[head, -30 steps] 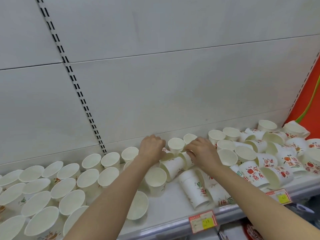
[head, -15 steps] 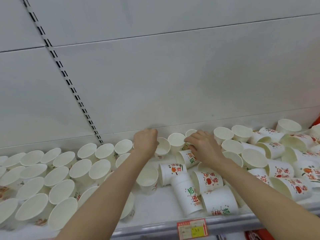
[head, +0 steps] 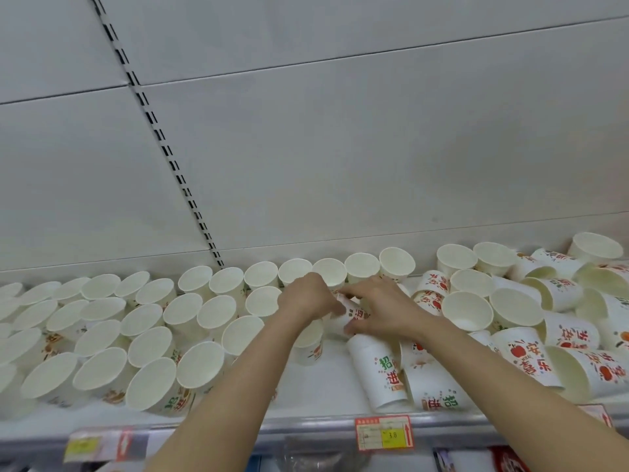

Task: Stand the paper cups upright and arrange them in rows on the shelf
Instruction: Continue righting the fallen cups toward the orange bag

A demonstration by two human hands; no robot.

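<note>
White paper cup, printed in red and green, sits between both hands near the middle of the shelf, just in front of the back row of upright cups. Most of its wall is covered by fingers; its rim and base are not visible, so whether its mouth faces left or right cannot be determined. The exposed part suggests it lies tilted, long axis running roughly from upper left to lower right.

Left hand reaches in from the lower centre, forearm bare, knuckles up, fingers curled down against the cup's left side. Right hand comes in from the lower right, palm down, fingers spread and bent over the cup, thumb tucked beneath it. Both hands grip the same cup.

Left of the hands, upright cups stand mouth-up in close rows; the far-left ones are cut off by the frame edge. Right of the hands, a jumble of cups lies on its side, mouths facing various directions, several overlapping. Two printed cups lie base toward the back, just below the right wrist. Some cups at the right edge are cropped.

A yellow price tag on the shelf's front rail reads 3.8; a second tag at the left is too blurred to read.
</note>
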